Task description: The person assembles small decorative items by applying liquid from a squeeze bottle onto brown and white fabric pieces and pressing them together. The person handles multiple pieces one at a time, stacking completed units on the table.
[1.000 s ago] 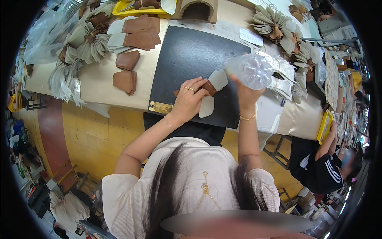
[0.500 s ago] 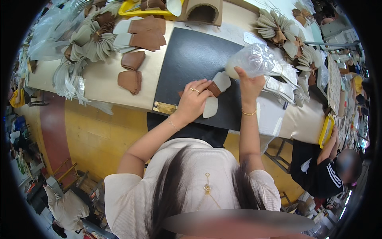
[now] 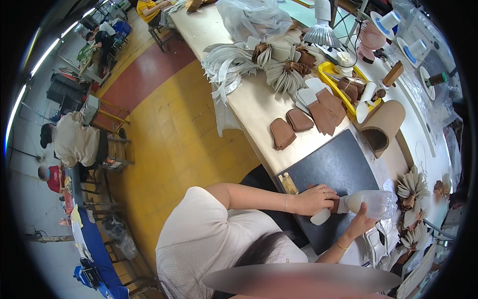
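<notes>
There, her left hand (image 3: 314,199) lies flat, pinning a brown leather piece (image 3: 334,205) to the black mat (image 3: 333,169) while her right hand (image 3: 359,219) grips a clear plastic bottle (image 3: 376,203) tipped toward it.

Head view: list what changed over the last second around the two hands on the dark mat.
The right hand brought the clear bottle in toward the left hand, so its spout end now sits at the brown piece. The head also turned, so the bench lies at a different angle in the picture. Unchanged: the right hand grips the bottle, and the left hand presses the brown piece on the dark mat.
</notes>
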A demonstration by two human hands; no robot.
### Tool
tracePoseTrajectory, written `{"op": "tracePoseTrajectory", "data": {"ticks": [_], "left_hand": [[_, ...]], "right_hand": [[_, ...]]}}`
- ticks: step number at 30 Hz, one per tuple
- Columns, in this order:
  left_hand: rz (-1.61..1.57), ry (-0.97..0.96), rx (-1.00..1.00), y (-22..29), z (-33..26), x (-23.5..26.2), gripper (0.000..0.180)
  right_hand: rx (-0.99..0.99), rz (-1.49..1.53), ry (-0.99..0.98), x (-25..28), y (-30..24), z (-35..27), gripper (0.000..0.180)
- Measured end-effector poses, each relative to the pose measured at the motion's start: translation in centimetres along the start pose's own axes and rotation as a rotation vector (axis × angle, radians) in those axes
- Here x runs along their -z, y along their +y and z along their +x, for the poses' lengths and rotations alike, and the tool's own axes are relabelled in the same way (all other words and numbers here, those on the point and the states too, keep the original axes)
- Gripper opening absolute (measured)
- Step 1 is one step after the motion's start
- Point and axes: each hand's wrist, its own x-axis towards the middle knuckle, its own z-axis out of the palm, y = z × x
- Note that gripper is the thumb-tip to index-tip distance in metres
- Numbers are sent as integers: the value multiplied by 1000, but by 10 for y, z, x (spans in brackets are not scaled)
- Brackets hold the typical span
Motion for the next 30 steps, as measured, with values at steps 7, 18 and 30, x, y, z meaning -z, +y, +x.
{"op": "tracePoseTrajectory", "data": {"ticks": [7,18,30], "left_hand": [[-15,-28,8,-3,1,0,12],[-31,-68,10,-2,0,2,14],[-84,35,-115,2,3,9,13]], "right_hand": [[-34,-81,145,13,-16,-16,78],[-60,46,8,34,-39,-41,94],[-49,65,207,59,-46,-28,100]]}}
